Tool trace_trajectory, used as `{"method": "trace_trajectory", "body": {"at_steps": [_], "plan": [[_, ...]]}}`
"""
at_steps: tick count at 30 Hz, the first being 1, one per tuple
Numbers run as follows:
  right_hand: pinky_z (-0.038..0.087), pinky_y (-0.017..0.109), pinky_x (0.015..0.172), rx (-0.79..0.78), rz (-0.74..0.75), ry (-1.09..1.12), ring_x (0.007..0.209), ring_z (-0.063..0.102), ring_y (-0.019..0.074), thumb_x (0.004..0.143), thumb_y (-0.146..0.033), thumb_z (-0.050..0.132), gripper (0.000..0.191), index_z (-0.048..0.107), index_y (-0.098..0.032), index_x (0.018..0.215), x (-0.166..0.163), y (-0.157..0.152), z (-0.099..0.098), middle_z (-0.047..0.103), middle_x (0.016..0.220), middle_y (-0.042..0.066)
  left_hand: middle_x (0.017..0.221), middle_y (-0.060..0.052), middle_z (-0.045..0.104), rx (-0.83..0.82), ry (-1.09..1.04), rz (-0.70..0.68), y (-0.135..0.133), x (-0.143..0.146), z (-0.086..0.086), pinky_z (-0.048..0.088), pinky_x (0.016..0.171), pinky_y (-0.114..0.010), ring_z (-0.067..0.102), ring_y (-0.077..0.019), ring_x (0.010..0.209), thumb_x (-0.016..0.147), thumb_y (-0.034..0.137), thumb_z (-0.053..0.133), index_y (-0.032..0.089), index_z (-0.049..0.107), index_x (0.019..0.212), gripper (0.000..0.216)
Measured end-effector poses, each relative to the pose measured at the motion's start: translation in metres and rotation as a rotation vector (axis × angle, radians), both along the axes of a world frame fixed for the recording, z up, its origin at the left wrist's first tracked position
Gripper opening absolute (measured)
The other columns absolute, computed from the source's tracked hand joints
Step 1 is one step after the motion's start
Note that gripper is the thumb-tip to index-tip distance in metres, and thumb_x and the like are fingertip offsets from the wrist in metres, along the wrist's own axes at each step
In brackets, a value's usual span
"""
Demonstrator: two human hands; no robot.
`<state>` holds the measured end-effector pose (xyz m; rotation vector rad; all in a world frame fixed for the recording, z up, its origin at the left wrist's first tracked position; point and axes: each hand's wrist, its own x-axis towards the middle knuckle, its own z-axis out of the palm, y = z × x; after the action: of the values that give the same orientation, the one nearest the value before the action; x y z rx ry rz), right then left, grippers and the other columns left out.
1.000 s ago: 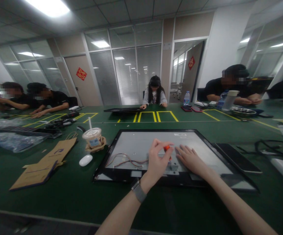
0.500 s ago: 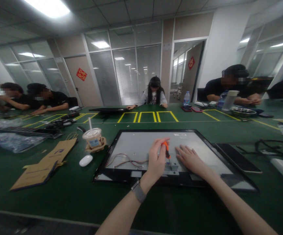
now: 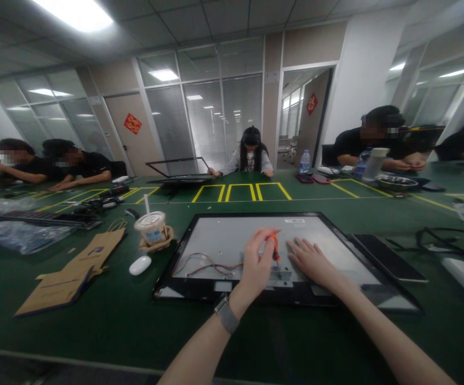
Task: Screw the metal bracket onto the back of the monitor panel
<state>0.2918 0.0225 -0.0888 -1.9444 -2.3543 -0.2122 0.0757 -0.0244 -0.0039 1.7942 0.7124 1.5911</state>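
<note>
A flat display panel [image 3: 219,230] with a grey back and black frame lies before me on the green table. My left hand [image 3: 257,256], with a watch at its wrist, is closed around an orange and black screwdriver [image 3: 276,247]. The screwdriver stands nearly upright, its tip down at a small metal bracket [image 3: 282,277] near the panel's front edge. Thin cables [image 3: 208,264] run across the panel to the left of that hand. My right hand [image 3: 310,259] lies flat on the panel, fingers spread, right of the screwdriver.
Left of the panel are a drink cup [image 3: 152,229] in a cardboard holder, a white mouse [image 3: 140,265] and a paper bag [image 3: 71,272]. A dark phone-like slab [image 3: 388,256] lies to the right. Across the table a person [image 3: 251,152] holds a black frame [image 3: 179,167].
The person across the table has lifted a black frame up from the dark panel there. My hands and the screwdriver stay nearly in place.
</note>
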Motion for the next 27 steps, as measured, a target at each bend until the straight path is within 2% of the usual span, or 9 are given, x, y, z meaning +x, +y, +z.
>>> {"method": "trace_trajectory", "body": {"at_steps": [4,7,10,12,15,18,21,24,27], "plan": [[0.035,0.061,0.111,0.02,-0.007,-0.012,0.141,0.044,0.0385,0.101,-0.037,0.032,0.054,0.048,-0.02,0.15,-0.0006,0.0018,-0.0033,0.045,0.155,0.018,0.097,-0.005,0.055,0.008,0.014,0.082,-0.0015,0.0005,0.0017,0.051,0.086,-0.034,0.057,-0.0187,0.091,0.092,0.038,0.065,0.021,0.075,0.1,0.021],[0.036,0.061,0.111,0.015,-0.007,-0.006,0.142,0.042,0.0381,0.101,-0.037,0.032,0.054,0.047,-0.021,0.15,-0.0005,0.0018,-0.0044,0.045,0.156,0.017,0.094,-0.005,0.057,-0.022,0.009,0.058,-0.001,-0.0002,0.0026,0.051,0.083,-0.033,0.058,-0.0176,0.086,0.099,0.036,0.053,0.021,0.073,0.108,0.027],[0.035,0.06,0.112,0.013,-0.005,0.005,0.143,0.042,0.0377,0.101,-0.038,0.032,0.054,0.047,-0.021,0.15,-0.0005,0.0007,-0.0029,0.045,0.156,0.017,0.099,-0.007,0.062,-0.04,-0.013,0.009,0.0007,-0.0013,0.002,0.048,0.09,-0.034,0.06,-0.0189,0.094,0.104,0.032,0.039,0.019,0.067,0.119,0.034],[0.035,0.06,0.112,0.009,-0.007,0.002,0.143,0.042,0.0377,0.102,-0.038,0.031,0.054,0.047,-0.021,0.15,-0.0009,-0.0001,-0.001,0.045,0.156,0.017,0.104,-0.008,0.063,-0.036,-0.019,0.004,0.0012,-0.0015,0.0012,0.047,0.094,-0.036,0.06,-0.0199,0.1,0.104,0.033,0.038,0.019,0.068,0.117,0.035],[0.035,0.06,0.112,-0.008,-0.011,-0.019,0.143,0.041,0.0382,0.102,-0.038,0.031,0.054,0.046,-0.02,0.151,-0.002,-0.001,0.002,0.044,0.157,0.017,0.104,-0.007,0.058,-0.014,0.004,0.042,0.0003,-0.0008,0.0003,0.049,0.092,-0.037,0.057,-0.0215,0.101,0.099,0.042,0.053,0.021,0.072,0.104,0.029],[0.035,0.059,0.113,-0.022,-0.022,-0.032,0.143,0.04,0.0381,0.102,-0.037,0.031,0.054,0.045,-0.02,0.152,-0.003,-0.0017,0.0038,0.043,0.157,0.016,0.095,-0.005,0.053,-0.025,0.021,0.064,-0.0008,0.0001,0.0003,0.051,0.084,-0.035,0.055,-0.0206,0.093,0.093,0.046,0.062,0.021,0.074,0.098,0.028],[0.033,0.059,0.114,-0.026,-0.026,-0.022,0.144,0.039,0.0374,0.102,-0.038,0.031,0.054,0.044,-0.021,0.152,-0.0033,-0.0024,0.0044,0.042,0.158,0.016,0.093,-0.005,0.055,-0.015,0.033,0.06,0.0,-0.0001,0.0005,0.05,0.082,-0.033,0.055,-0.0186,0.087,0.098,0.041,0.054,0.021,0.073,0.104,0.028],[0.033,0.059,0.114,-0.035,-0.027,-0.002,0.145,0.038,0.0372,0.103,-0.039,0.03,0.054,0.044,-0.021,0.152,-0.0033,-0.0029,0.0049,0.042,0.158,0.016,0.097,-0.006,0.06,-0.004,0.012,0.014,0.002,-0.0005,0.0002,0.049,0.086,-0.033,0.058,-0.0183,0.09,0.104,0.033,0.041,0.02,0.069,0.116,0.033],[0.033,0.059,0.114,-0.035,-0.032,0.004,0.145,0.038,0.037,0.103,-0.039,0.03,0.054,0.045,-0.021,0.152,-0.0033,-0.0025,0.0051,0.042,0.158,0.016,0.101,-0.006,0.062,-0.016,-0.015,-0.036,0.0029,-0.0002,0.0001,0.048,0.09,-0.033,0.059,-0.0185,0.095,0.103,0.03,0.042,0.02,0.069,0.117,0.032]]}}
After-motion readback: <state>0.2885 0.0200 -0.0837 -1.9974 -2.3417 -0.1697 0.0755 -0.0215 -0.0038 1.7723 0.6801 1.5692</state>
